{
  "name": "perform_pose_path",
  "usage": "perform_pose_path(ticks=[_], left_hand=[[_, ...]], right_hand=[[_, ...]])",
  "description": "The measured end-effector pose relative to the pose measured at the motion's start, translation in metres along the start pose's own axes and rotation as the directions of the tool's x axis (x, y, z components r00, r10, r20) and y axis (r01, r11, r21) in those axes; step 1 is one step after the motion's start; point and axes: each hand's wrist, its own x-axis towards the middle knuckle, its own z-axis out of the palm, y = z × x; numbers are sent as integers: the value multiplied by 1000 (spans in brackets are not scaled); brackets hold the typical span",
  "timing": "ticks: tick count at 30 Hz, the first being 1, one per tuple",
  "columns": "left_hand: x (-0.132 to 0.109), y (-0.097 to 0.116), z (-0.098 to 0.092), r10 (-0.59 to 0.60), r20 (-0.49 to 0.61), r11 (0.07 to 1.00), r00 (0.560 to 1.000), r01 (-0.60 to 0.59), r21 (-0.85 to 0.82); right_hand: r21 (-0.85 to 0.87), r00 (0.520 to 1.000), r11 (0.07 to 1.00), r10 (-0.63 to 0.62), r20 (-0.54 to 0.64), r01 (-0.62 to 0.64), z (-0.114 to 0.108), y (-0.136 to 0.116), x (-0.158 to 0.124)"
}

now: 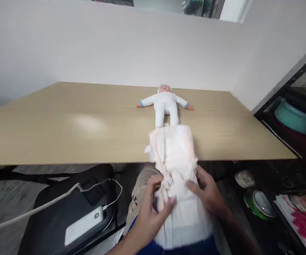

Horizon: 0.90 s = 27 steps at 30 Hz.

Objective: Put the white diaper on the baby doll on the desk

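Since that diaper [175,148] looks soft and floppy, your left hand [153,207] and right hand [208,193] pinch its bunched middle, fingers closed, near the doll [166,104].

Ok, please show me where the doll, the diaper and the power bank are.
doll [165,103]: head view, on its white chest.
diaper [174,148]: head view, on its upper spread part.
power bank [83,225]: head view, on its white top face.
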Motion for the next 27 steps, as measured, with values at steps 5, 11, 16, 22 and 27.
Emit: perform_pose_path(ticks=[5,11,16,22,27], left_hand=[[44,-7,9,-116,-51,988,992,110,-112],[51,-36,15,-301,33,904,953,296,-308],[41,-42,20,-337,28,883,941,326,-337],[38,-41,24,-353,36,887,935,346,-306],[37,-33,10,-340,75,924,937,348,-160]], right_hand=[[67,995,995,82,-49,-79,10,26,48],[-194,992,976,85,-92,-101,-7,55,39],[-551,930,833,-232,-286,38,-11,43,23],[-740,900,602,-437,9,300,10,14,53],[-847,917,400,-332,223,351,35,14,104]])
